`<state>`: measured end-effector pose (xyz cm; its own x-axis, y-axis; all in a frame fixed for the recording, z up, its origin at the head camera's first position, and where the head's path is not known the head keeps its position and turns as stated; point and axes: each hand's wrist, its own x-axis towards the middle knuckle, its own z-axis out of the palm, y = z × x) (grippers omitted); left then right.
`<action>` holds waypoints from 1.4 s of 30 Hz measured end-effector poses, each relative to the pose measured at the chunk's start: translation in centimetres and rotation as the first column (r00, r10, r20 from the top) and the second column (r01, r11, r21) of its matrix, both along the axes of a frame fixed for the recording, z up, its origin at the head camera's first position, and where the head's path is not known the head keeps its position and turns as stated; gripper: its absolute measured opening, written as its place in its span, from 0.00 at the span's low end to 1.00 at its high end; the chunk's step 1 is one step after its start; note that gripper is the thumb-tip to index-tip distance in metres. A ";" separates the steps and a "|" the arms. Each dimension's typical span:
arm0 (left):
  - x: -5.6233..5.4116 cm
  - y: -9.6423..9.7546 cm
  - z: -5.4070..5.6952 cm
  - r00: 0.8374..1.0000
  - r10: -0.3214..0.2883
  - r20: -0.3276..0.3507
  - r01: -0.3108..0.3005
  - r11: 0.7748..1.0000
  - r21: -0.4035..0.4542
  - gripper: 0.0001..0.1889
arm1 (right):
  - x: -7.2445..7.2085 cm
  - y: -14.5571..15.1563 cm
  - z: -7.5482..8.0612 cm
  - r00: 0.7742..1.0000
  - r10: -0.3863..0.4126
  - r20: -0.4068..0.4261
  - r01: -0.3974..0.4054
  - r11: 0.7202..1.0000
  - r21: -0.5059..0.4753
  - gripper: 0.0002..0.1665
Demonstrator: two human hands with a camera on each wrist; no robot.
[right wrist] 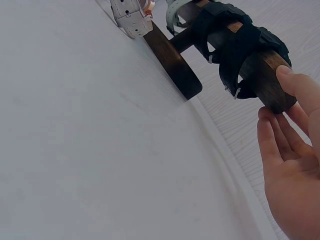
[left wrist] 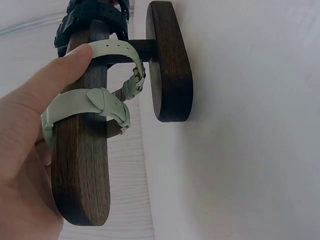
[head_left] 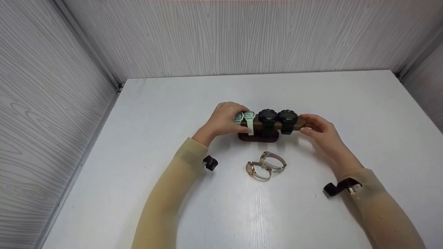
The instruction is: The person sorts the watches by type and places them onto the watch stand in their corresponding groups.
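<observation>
Gripping the watch stand [head_left: 258, 137] btwn both hands: L hand [head_left: 226, 118] wraps the bar by the mint watches [head_left: 249, 116], R thumb & fingers pinch the other end, R hand [head_left: 323, 133] steady. Best bet: bar level, even pressure, L thumb clear of the mint strap. Stand's dk brown wood, rounded ends; 2 chunky blk watches [head_left: 268, 117] sit btwn the two sets of fingers.

From the watch stand [head_left: 258, 138] I see passable tabletop [head_left: 263, 91] toward twelve o'clock, before the back wall [head_left: 221, 38]; two loose watches [head_left: 265, 163] obstruct six, the left hand [head_left: 225, 119] blocks nine, the right hand [head_left: 324, 134] three.
</observation>
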<state>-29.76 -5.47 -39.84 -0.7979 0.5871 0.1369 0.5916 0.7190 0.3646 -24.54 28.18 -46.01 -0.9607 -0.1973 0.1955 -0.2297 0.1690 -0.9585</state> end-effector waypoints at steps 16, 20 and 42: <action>0.5 -1.5 0.3 0.997 0.008 0.083 -0.012 0.999 0.047 0.39 | 1.4 -0.9 1.7 1.000 0.012 0.024 -0.013 1.000 0.021 0.28; 0.1 -3.1 0.0 0.984 0.030 0.174 -0.049 0.994 0.102 0.36 | 1.3 -0.9 1.8 1.000 0.009 0.020 -0.009 1.000 0.027 0.27; -0.2 -2.2 -0.7 0.976 0.044 0.216 -0.089 0.975 0.204 0.32 | -0.3 0.3 -0.4 1.000 -0.002 0.020 0.002 1.000 -0.006 0.27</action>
